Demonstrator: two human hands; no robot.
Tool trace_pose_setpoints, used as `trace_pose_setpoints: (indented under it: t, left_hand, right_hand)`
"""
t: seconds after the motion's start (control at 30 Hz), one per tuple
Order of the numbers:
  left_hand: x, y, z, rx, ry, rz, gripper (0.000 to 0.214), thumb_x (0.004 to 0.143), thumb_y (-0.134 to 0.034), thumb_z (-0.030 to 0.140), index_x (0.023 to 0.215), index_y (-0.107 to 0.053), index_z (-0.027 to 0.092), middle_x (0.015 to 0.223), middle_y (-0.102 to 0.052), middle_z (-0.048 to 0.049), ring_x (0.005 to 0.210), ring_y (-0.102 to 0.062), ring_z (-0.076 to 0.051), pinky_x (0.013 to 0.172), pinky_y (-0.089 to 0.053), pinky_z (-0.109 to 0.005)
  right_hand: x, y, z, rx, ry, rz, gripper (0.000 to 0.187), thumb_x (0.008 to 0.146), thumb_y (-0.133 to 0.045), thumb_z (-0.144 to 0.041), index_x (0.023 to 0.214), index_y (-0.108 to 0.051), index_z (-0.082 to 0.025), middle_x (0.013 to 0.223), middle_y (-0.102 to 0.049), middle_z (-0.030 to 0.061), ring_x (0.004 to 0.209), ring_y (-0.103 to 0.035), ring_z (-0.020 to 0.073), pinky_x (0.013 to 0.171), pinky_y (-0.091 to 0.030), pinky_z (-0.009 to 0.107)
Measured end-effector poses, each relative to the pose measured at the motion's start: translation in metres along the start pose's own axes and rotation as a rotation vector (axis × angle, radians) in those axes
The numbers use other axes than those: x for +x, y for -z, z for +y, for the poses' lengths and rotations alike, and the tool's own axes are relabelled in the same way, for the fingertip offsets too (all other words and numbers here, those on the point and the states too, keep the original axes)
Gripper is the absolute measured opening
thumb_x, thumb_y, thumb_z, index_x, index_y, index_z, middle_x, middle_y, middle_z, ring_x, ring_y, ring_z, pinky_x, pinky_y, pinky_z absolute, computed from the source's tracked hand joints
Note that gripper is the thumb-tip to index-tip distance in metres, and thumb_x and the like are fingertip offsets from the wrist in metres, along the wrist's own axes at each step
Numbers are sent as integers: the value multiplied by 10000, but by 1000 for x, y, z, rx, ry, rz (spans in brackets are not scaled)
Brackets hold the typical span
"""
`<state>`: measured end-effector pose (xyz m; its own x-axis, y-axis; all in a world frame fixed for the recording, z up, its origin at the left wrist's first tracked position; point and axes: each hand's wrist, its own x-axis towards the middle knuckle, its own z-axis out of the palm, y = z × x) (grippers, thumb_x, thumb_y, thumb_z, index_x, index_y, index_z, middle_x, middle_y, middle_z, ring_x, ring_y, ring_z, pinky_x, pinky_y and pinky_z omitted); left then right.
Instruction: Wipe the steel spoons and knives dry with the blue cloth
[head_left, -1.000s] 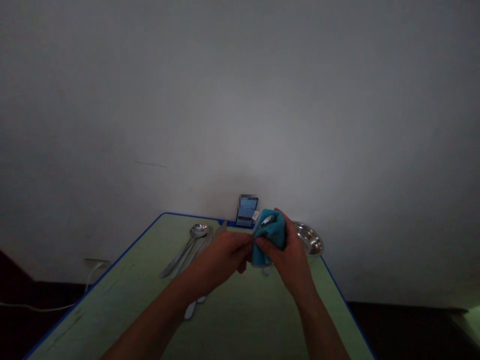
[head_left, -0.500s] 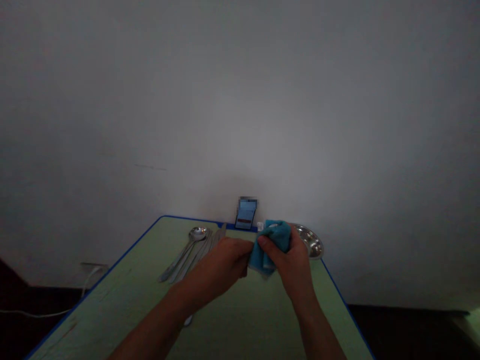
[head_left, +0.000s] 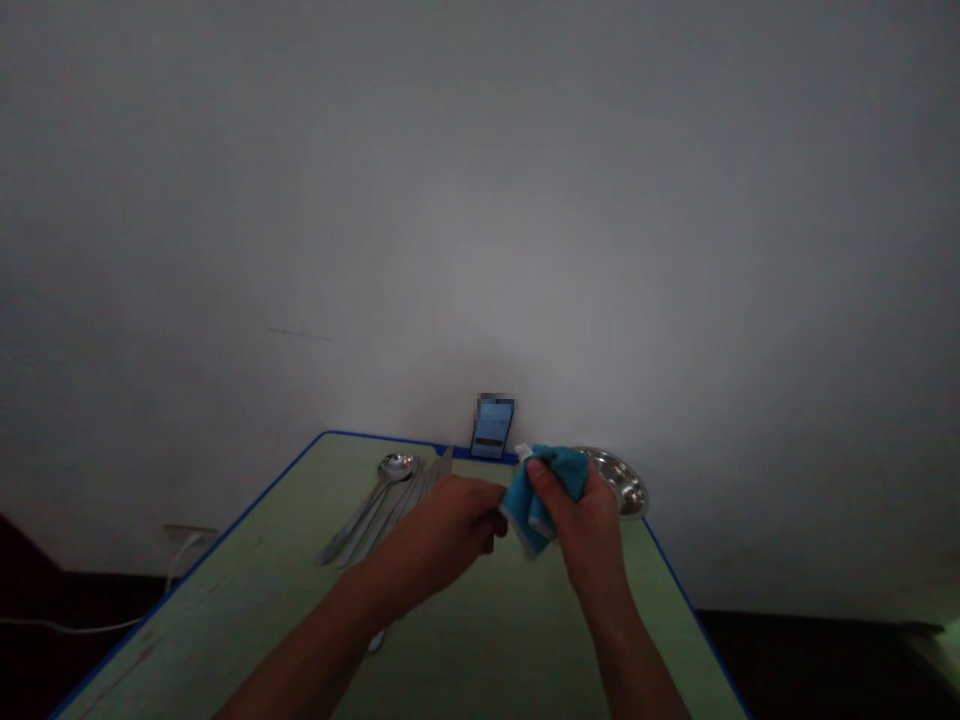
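Observation:
A blue cloth (head_left: 564, 468) is bunched in my right hand (head_left: 589, 525), its thumb pressed on the front and a white tag sticking up at the top. My left hand (head_left: 469, 515) is closed beside the cloth's left edge, fingers pinched together. What it pinches, if anything, is hidden by the fingers and cloth. To the left, spoons (head_left: 396, 466) and several other pieces of metal cutlery (head_left: 371, 530) lie on the table, partly behind my left forearm. A shiny metal bowl or dish (head_left: 630, 490) sits behind my right hand, partly covered by it.
The pale green table (head_left: 480, 640) has a blue edge and stands against a grey wall (head_left: 480, 200). A phone (head_left: 493, 428) leans on the wall at the table's back edge. A white cable (head_left: 82, 630) runs low at the left.
The cloth has been shifted and refolded in my right hand, whose thumb now lies higher on it. My left hand has hardly moved. Cutlery and dish stay in place.

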<state>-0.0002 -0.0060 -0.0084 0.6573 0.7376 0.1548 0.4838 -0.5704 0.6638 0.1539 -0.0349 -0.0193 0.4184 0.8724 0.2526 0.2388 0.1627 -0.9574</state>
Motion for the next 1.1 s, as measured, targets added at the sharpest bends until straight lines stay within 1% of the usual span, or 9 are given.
trace_pose_setpoints:
  t: [0.27,0.4,0.53,0.67,0.8,0.87,0.97,1.03,1.1]
  left_hand:
    - [0,0,1,-15,-26,-8,213,754,-392,119,666,-582,164,591,-589,19,568,-570,-108,566,-394,-189]
    - [0,-1,-1,-37,-51,4,222,776,-390,120,686,-588,165,586,-581,26,560,-567,-100,561,-389,-183]
    - [0,-3,-5,-44,-56,-15,236,805,-381,136,708,-595,161,609,-595,16,561,-572,-100,555,-391,-181]
    - [0,-4,-5,-61,-34,-22,252,832,-373,171,710,-593,154,617,-611,-1,560,-579,-105,552,-400,-184]
    - [0,-2,-1,-54,1,-8,248,826,-374,178,696,-585,159,589,-605,9,546,-576,-105,550,-401,-186]
    - [0,-1,2,-20,12,1,231,800,-382,151,676,-577,161,571,-603,14,548,-578,-107,552,-395,-188]
    - [0,0,3,55,24,1,239,790,-380,149,622,-550,160,555,-607,4,548,-582,-118,544,-382,-198]
    - [0,0,3,88,29,3,270,805,-367,169,595,-536,163,552,-609,-2,542,-581,-122,540,-379,-204]
    - [0,-1,3,106,34,5,284,816,-358,187,601,-542,167,559,-617,-6,547,-583,-125,541,-379,-207]
  right_hand:
    - [1,1,0,31,3,14,356,726,-604,-533,682,-572,-181,564,-549,-33,505,-495,108,464,-393,218]
    - [3,3,2,64,9,-7,367,741,-588,-530,648,-550,-176,554,-520,-36,501,-461,98,471,-380,214]
    - [4,2,3,100,16,7,373,742,-588,-522,618,-524,-176,536,-481,-47,489,-425,86,471,-366,208]
    - [3,4,1,109,-7,-3,385,762,-563,-527,606,-519,-177,520,-486,-50,469,-430,84,450,-355,204]
    - [4,7,0,44,8,-65,356,756,-569,-527,684,-560,-179,577,-542,-38,516,-493,103,483,-404,216]
    - [5,7,2,-7,19,-108,344,704,-634,-511,799,-580,-185,677,-599,-21,591,-547,128,537,-447,241]
    - [7,6,7,-118,52,-126,439,620,-712,-484,926,-566,-206,808,-631,2,715,-586,167,636,-477,292]
    - [8,5,10,-178,76,-117,461,603,-719,-488,937,-560,-214,817,-631,5,729,-587,176,654,-472,308]
    - [8,5,12,-203,83,-120,450,611,-708,-501,920,-556,-212,786,-627,3,693,-583,170,630,-463,303]
